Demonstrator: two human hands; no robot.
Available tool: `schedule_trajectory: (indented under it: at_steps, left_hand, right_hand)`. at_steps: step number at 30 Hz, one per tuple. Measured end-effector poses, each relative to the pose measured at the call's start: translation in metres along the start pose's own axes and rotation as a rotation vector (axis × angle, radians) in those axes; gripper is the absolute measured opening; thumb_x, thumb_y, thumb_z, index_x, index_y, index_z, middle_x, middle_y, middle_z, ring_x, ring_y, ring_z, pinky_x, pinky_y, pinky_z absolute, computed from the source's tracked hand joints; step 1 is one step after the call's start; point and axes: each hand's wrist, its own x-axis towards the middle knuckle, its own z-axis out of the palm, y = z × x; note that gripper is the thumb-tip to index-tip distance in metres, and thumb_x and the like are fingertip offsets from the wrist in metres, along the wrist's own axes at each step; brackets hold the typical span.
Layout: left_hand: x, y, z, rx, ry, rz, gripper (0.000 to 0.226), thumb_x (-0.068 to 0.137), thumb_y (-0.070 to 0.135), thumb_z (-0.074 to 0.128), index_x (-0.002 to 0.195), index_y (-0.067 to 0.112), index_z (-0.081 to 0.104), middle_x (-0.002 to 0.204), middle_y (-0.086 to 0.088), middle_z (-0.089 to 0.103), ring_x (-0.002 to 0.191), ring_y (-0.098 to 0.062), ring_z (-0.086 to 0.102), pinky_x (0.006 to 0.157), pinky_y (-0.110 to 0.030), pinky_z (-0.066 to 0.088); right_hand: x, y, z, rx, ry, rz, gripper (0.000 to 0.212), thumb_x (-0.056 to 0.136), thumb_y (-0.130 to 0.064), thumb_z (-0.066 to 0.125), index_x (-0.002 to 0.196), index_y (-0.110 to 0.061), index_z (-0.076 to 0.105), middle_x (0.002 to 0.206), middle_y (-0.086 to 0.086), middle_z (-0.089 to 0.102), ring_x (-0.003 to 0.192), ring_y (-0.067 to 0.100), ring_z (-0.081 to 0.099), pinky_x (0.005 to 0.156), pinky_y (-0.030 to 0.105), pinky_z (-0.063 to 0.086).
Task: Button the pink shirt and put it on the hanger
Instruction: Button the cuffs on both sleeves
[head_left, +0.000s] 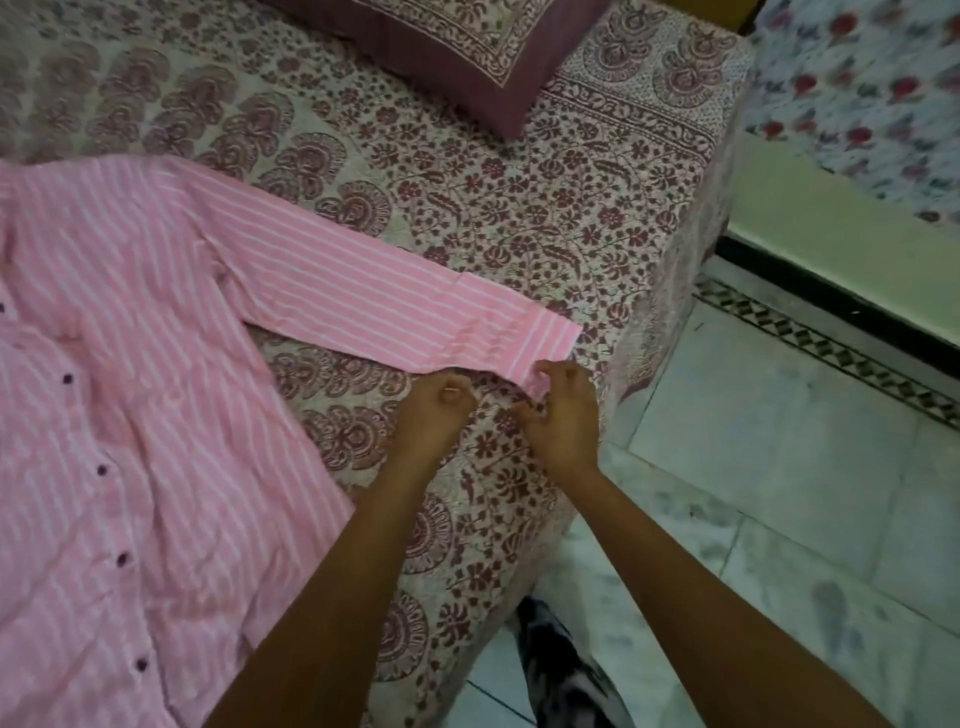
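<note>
Both hands work close together at the end of one long sleeve of the pink shirt, near the bed's corner. The right hand has its thumb and curled fingers pinching the lower corner of the cuff, and a bit of pink cloth shows between them. The left hand is balled up just beside it, knuckles against the sleeve's lower edge; from where I stand I cannot tell whether it has any cloth in its grip. The two hands are near each other but not touching. The shirt itself, pink with thin white stripes, lies spread front-up across the left side of the bed, rumpled in the body, with a row of dark buttons running down its front. The sleeve stretches out flat to the right, away from the body of the shirt, and its cuff ends short of the mattress edge. Under it all is a bedspread printed with maroon flowers and paisley on a pale ground, hanging down over the side of the bed. A maroon pillow with a printed border sits at the head, well apart from the shirt. Beyond the bed is a pale marble floor with a dark patterned border strip along the wall, and a floral cloth with red blooms hangs at the upper right. A black-and-white patterned fabric shows low between the person's forearms.
</note>
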Motion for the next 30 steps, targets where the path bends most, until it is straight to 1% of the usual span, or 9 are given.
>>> schedule_trajectory:
  at_steps: [4, 9, 12, 14, 16, 19, 23, 27, 30]
  left_hand:
    - [0.015, 0.009, 0.032, -0.215, -0.046, -0.161, 0.015, 0.087, 0.026, 0.061, 0.076, 0.015, 0.059, 0.074, -0.012, 0.060, 0.070, -0.025, 0.058, 0.071, -0.036, 0.051]
    - [0.029, 0.020, 0.041, -0.535, 0.009, -0.261, 0.011, 0.088, 0.021, 0.061, 0.083, 0.011, 0.059, 0.074, -0.008, 0.055, 0.060, -0.015, 0.049, 0.058, -0.028, 0.041]
    - [0.030, 0.027, 0.040, -0.599, 0.007, -0.194, 0.018, 0.093, 0.028, 0.052, 0.101, 0.014, 0.061, 0.087, 0.001, 0.066, 0.071, -0.008, 0.062, 0.068, -0.025, 0.049]
    - [0.026, 0.032, 0.037, -0.624, 0.029, -0.125, 0.024, 0.095, 0.027, 0.047, 0.111, 0.014, 0.059, 0.092, 0.003, 0.067, 0.076, -0.006, 0.064, 0.071, -0.023, 0.052]
    - [0.021, 0.030, 0.029, -0.631, 0.090, -0.109, 0.027, 0.094, 0.021, 0.049, 0.118, 0.014, 0.058, 0.098, 0.001, 0.066, 0.080, -0.007, 0.062, 0.069, -0.021, 0.051]
    - [0.013, 0.022, 0.017, -0.614, 0.139, -0.094, 0.028, 0.091, 0.006, 0.049, 0.116, 0.012, 0.060, 0.108, -0.004, 0.063, 0.081, -0.008, 0.059, 0.063, -0.017, 0.050]
    - [0.007, 0.004, 0.001, -0.572, 0.020, -0.167, 0.030, 0.090, 0.009, 0.050, 0.118, 0.015, 0.057, 0.118, -0.008, 0.062, 0.092, -0.014, 0.062, 0.070, -0.022, 0.051]
    - [0.006, -0.006, 0.005, -0.351, -0.109, -0.319, 0.034, 0.090, 0.015, 0.047, 0.124, 0.020, 0.048, 0.130, -0.015, 0.053, 0.110, -0.027, 0.053, 0.087, -0.039, 0.045]
    - [0.008, -0.019, 0.019, -0.318, -0.131, -0.383, 0.035, 0.089, 0.013, 0.054, 0.123, 0.013, 0.049, 0.116, -0.012, 0.057, 0.086, -0.018, 0.053, 0.068, -0.030, 0.046]
  right_hand:
    - [0.023, 0.018, 0.006, -0.149, -0.050, -0.027, 0.063, 0.077, -0.032, 0.069, 0.130, -0.012, 0.042, 0.139, 0.017, 0.035, 0.127, 0.032, 0.035, 0.103, 0.041, 0.036]
    - [0.035, 0.021, 0.006, -0.126, 0.025, -0.111, 0.033, 0.087, -0.027, 0.054, 0.113, -0.007, 0.060, 0.135, 0.016, 0.047, 0.125, 0.031, 0.041, 0.103, 0.042, 0.035]
    - [0.035, 0.010, -0.003, 0.151, 0.018, -0.079, 0.033, 0.093, -0.029, 0.044, 0.108, -0.005, 0.061, 0.098, 0.011, 0.064, 0.084, 0.021, 0.058, 0.071, 0.029, 0.044]
    - [0.036, -0.001, -0.011, 0.392, -0.023, 0.017, 0.024, 0.095, -0.028, 0.044, 0.096, -0.009, 0.059, 0.071, 0.001, 0.055, 0.059, 0.014, 0.047, 0.054, 0.027, 0.037]
    - [0.036, -0.014, -0.016, 0.625, -0.072, 0.097, 0.019, 0.095, -0.029, 0.044, 0.090, -0.014, 0.056, 0.073, 0.005, 0.055, 0.063, 0.019, 0.051, 0.057, 0.034, 0.044]
    - [0.036, -0.031, -0.020, 0.910, -0.152, 0.306, 0.020, 0.096, -0.023, 0.043, 0.104, -0.009, 0.057, 0.083, 0.004, 0.060, 0.070, 0.017, 0.057, 0.058, 0.025, 0.048]
    - [0.031, -0.042, -0.011, 1.109, -0.200, 0.603, 0.029, 0.095, -0.022, 0.046, 0.117, -0.005, 0.053, 0.091, 0.006, 0.063, 0.075, 0.019, 0.061, 0.053, 0.024, 0.050]
    - [0.026, -0.033, -0.001, 1.007, -0.006, 0.705, 0.024, 0.093, -0.015, 0.049, 0.116, -0.007, 0.049, 0.099, 0.007, 0.060, 0.081, 0.021, 0.060, 0.066, 0.031, 0.053]
    - [0.023, -0.023, 0.003, 0.661, 0.127, 0.571, 0.026, 0.086, -0.012, 0.059, 0.109, -0.011, 0.047, 0.096, 0.000, 0.052, 0.084, 0.017, 0.054, 0.067, 0.018, 0.046]
